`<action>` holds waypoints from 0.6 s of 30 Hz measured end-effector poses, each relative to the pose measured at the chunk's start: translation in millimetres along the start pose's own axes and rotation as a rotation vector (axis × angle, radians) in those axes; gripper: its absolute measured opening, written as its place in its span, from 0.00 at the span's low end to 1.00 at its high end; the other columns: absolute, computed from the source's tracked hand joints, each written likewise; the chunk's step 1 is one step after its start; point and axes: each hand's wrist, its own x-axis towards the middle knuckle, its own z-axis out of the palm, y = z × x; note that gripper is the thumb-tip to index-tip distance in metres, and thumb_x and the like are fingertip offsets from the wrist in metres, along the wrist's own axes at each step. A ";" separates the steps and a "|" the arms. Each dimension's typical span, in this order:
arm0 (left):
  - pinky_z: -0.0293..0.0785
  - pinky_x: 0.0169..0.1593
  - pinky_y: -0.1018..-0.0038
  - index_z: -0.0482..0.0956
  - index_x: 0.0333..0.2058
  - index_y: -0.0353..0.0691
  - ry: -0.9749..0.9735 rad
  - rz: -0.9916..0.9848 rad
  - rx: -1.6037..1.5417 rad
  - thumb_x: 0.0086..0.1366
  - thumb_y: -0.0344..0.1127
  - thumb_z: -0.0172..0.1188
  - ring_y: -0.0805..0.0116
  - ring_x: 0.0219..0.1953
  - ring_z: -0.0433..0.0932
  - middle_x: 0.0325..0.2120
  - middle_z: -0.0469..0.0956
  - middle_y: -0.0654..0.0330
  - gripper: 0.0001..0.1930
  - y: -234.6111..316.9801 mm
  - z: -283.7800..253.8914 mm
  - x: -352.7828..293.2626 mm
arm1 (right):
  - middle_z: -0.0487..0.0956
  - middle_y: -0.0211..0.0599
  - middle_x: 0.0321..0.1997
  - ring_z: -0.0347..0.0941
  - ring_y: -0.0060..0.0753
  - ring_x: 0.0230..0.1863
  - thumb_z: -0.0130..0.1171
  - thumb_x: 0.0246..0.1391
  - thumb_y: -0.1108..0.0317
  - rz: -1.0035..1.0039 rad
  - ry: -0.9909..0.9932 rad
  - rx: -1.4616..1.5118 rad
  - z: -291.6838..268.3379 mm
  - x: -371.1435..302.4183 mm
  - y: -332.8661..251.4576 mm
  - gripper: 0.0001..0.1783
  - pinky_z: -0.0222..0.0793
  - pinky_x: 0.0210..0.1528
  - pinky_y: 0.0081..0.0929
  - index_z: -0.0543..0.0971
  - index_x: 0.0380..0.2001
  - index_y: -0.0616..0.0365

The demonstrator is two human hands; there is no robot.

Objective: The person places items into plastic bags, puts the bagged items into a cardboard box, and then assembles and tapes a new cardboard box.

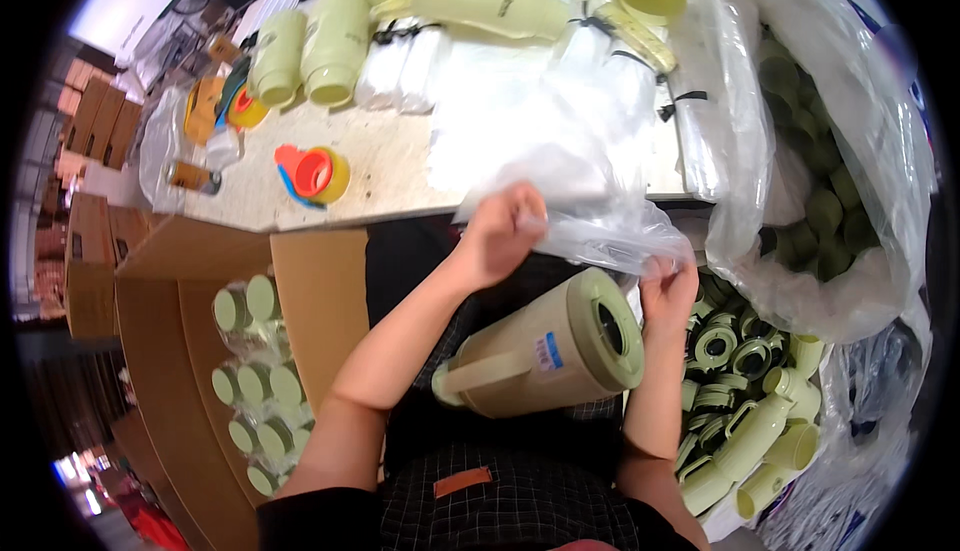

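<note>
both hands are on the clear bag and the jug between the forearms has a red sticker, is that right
Not quite: the sticker on the jug is blue, not red, as the head view shows. The rest stands: the left hand and right hand are both on the clear bag.

clear bag [600, 239]: thin glossy plastic; jug [540, 351]: smooth plastic; carton [322, 316]: matt cardboard.

My left forearm [400, 346] slants inward to my left hand [503, 233] – fingers curled, slightly blurred; my right forearm [655, 391] runs straighter to my right hand [669, 296] – fingers bent.
</note>
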 end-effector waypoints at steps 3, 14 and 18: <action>0.70 0.35 0.75 0.71 0.39 0.37 0.181 0.086 0.088 0.56 0.24 0.67 0.72 0.29 0.69 0.33 0.72 0.61 0.14 33.9 17.6 -11.8 | 0.77 0.36 0.38 0.75 0.35 0.37 0.59 0.60 0.65 -0.605 0.131 -0.397 24.9 -80.3 28.6 0.12 0.75 0.41 0.31 0.72 0.42 0.61; 0.76 0.32 0.63 0.75 0.48 0.34 0.531 0.210 0.912 0.46 0.22 0.63 0.51 0.35 0.77 0.37 0.74 0.50 0.26 9.6 -15.0 -259.1 | 0.71 0.49 0.63 0.68 0.43 0.63 0.62 0.54 0.75 0.452 -0.989 -1.116 6.5 -184.2 109.6 0.31 0.61 0.66 0.38 0.67 0.62 0.69; 0.76 0.40 0.58 0.74 0.52 0.38 0.825 -0.017 1.162 0.53 0.28 0.63 0.43 0.41 0.76 0.46 0.72 0.44 0.24 14.3 -20.6 -318.6 | 0.70 0.47 0.61 0.69 0.41 0.60 0.70 0.46 0.72 0.271 -1.158 -1.132 68.2 -199.3 148.5 0.41 0.62 0.65 0.37 0.64 0.64 0.65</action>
